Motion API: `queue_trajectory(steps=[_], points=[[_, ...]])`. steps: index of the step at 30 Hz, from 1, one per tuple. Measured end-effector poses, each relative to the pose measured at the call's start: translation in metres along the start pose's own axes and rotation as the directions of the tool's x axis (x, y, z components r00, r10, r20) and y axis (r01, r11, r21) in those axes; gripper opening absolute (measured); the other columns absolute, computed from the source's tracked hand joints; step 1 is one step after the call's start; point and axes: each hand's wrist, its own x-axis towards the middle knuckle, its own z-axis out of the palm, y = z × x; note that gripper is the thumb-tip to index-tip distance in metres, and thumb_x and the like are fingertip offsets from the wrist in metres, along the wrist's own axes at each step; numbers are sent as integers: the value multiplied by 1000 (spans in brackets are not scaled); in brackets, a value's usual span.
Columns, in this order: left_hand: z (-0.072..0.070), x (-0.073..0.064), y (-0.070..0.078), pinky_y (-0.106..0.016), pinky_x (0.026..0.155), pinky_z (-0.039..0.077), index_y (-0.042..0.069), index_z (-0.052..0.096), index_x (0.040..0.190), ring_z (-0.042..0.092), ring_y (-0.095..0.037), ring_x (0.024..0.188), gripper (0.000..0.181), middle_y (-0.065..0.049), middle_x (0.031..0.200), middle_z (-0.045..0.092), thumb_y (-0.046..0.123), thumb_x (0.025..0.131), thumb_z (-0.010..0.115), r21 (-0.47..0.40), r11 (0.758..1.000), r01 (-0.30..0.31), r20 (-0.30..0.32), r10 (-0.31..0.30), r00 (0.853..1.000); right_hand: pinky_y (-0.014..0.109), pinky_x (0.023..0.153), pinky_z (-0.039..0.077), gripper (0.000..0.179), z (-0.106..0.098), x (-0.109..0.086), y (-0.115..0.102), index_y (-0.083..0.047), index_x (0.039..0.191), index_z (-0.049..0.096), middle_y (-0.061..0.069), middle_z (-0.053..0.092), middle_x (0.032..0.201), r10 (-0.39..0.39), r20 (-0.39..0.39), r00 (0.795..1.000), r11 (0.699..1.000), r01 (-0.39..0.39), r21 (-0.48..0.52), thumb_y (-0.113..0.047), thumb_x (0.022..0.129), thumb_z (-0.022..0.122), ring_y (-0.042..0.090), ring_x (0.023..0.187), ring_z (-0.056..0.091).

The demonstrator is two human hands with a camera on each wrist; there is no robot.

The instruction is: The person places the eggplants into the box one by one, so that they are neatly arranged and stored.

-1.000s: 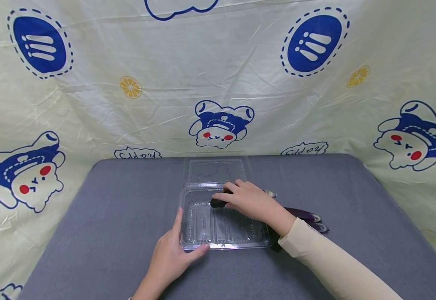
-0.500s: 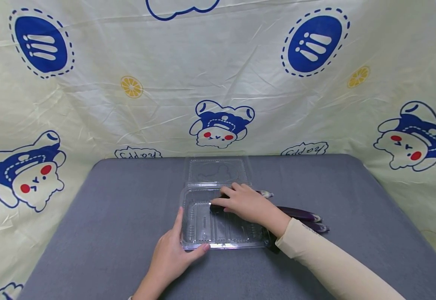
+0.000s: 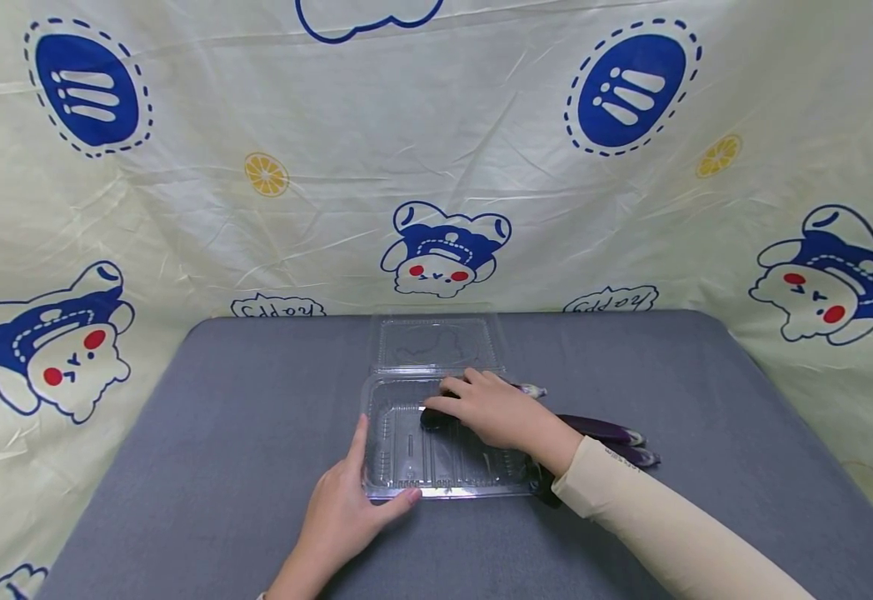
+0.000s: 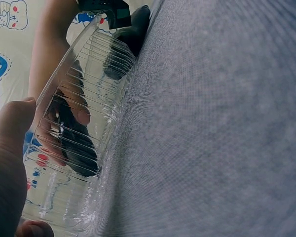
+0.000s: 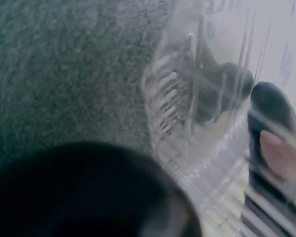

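A clear plastic container (image 3: 406,446) lies with its lid folded back. My left hand (image 3: 342,508) rests at its near left corner, straight index finger along the side and thumb on the front edge. My right hand (image 3: 492,408) grips a dark eggplant (image 3: 436,418) over the container's far part; the left wrist view shows this eggplant (image 4: 79,148) through the ribbed wall. The hand hides its middle. A pale stem end (image 3: 532,390) shows past the knuckles. In the right wrist view, a thumb (image 5: 286,153) presses the eggplant (image 5: 270,111).
More eggplants (image 3: 601,429) lie right of the container, partly under the right forearm. A dark rounded end (image 3: 545,490) shows by its near right corner. The lid (image 3: 436,343) reaches toward the grey table's back edge, before a printed curtain (image 3: 331,233).
Over the second, my right hand and the eggplant have shifted slightly left and down, deeper toward the container. In the last half second they barely move. My left hand stays at the corner.
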Motion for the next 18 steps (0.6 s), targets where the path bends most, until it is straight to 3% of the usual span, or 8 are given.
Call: queue_trajectory(steps=[5, 14, 18], points=[[0, 0, -1, -38, 75, 51, 13, 22, 159, 56, -11, 77, 120, 3, 79, 61, 70, 69, 77, 3, 1000, 2, -1, -2, 1000, 43, 97, 52, 48, 1, 1, 1, -28, 139, 57, 4, 58, 136, -6, 16, 1000, 1000, 5, 29, -8, 96, 63, 26, 115, 60], [0, -1, -1, -43, 81, 53, 14, 22, 159, 64, -18, 88, 119, -8, 96, 71, 70, 69, 76, 2, 1000, -8, -17, 8, 1000, 37, 92, 55, 52, 3, 5, -1, -16, 135, 57, 3, 60, 126, -14, -69, 997, 988, 24, 152, -18, 87, 77, 20, 110, 63], [0, 0, -1, -42, 80, 53, 13, 22, 159, 63, -17, 85, 119, -6, 90, 69, 72, 70, 74, 5, 1000, -15, -17, 15, 1000, 41, 97, 52, 49, 3, 4, 0, -16, 138, 55, 4, 60, 130, 16, -24, 1000, 985, -11, 171, -13, 91, 70, 22, 116, 61]])
